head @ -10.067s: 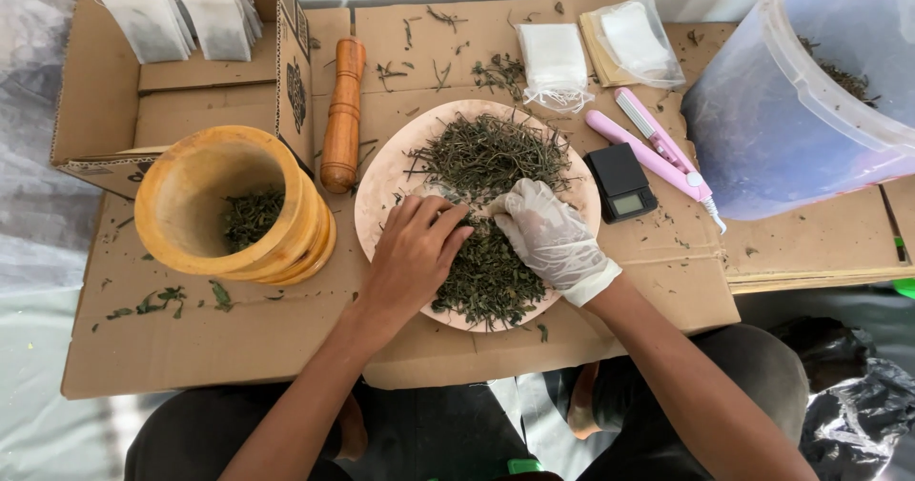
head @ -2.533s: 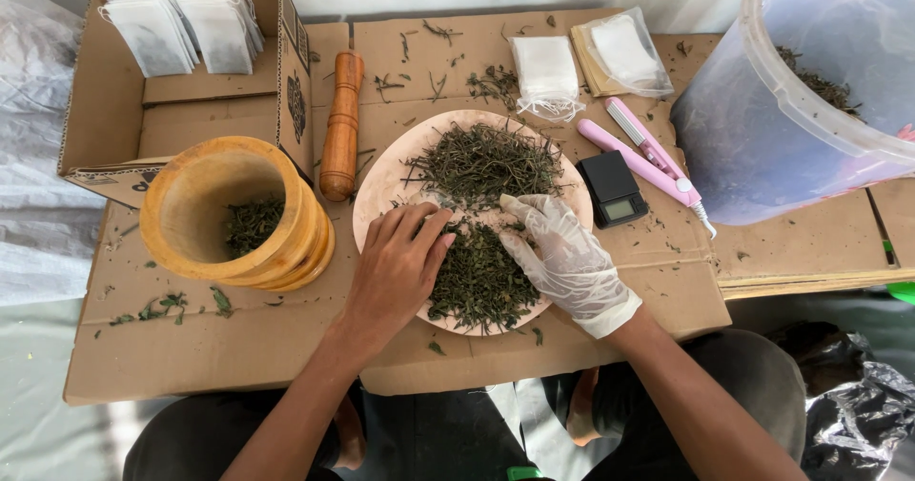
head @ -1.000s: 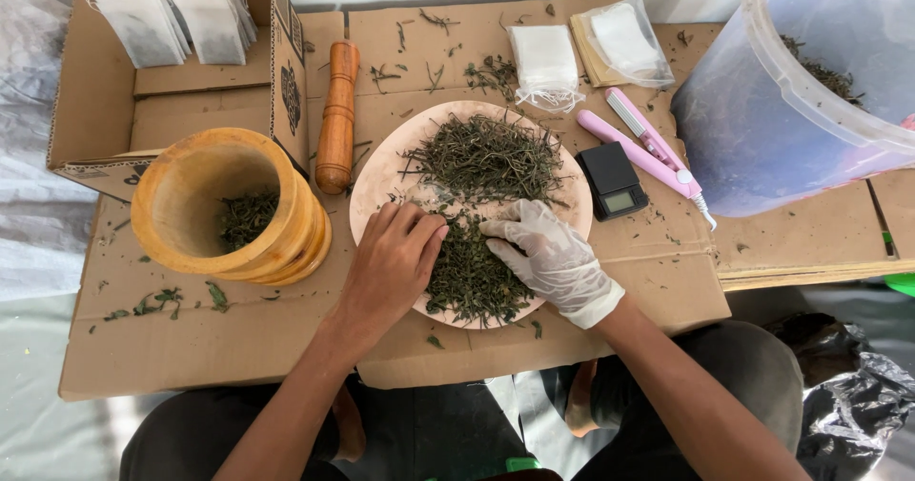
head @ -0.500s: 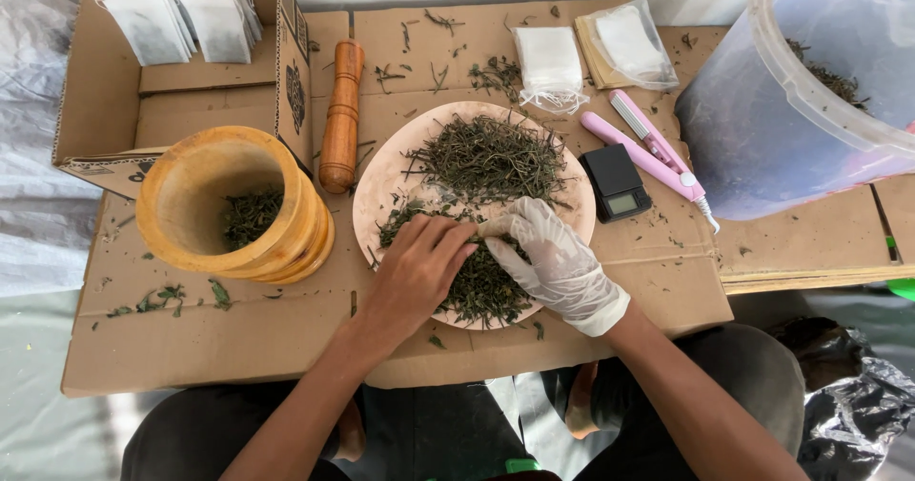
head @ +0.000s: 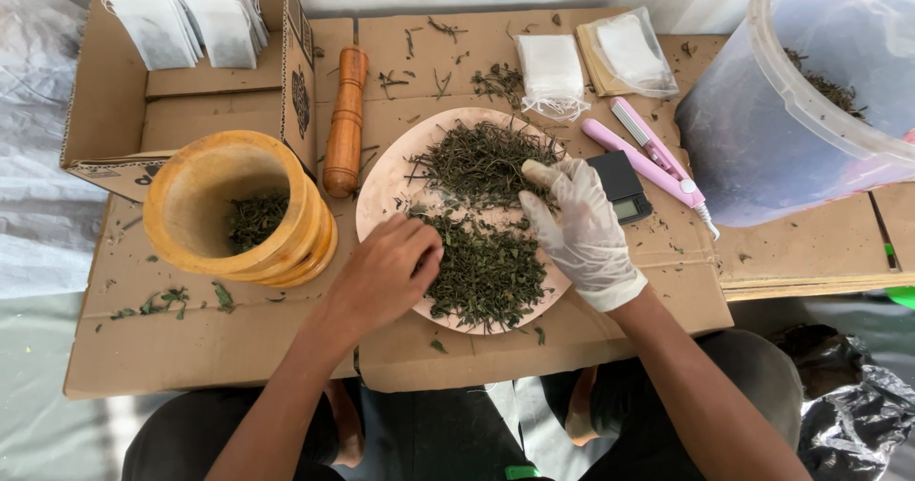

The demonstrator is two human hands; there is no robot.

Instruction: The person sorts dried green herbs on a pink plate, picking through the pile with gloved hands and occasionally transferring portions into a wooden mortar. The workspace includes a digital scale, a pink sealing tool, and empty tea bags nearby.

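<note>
Both hands, bare left hand point(head: 386, 276) curled and gloved right hand point(head: 583, 228) spread open, press dried herbs point(head: 481, 266) on a round plate point(head: 381, 190) between wooden mortar point(head: 233, 209) and small scale point(head: 620, 184).

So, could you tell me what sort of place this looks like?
Probably a makeshift floor-level spot for packing dried herbs: flattened cardboard as work surface, a plate of dried leaves, a wooden mortar, and small filter bags.

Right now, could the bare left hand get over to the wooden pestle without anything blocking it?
Probably yes. The left hand rests on the near-left edge of the plate, and the wooden pestle lies just beyond the plate's left rim, beside the mortar. Only open cardboard and plate rim lie between them.
</note>
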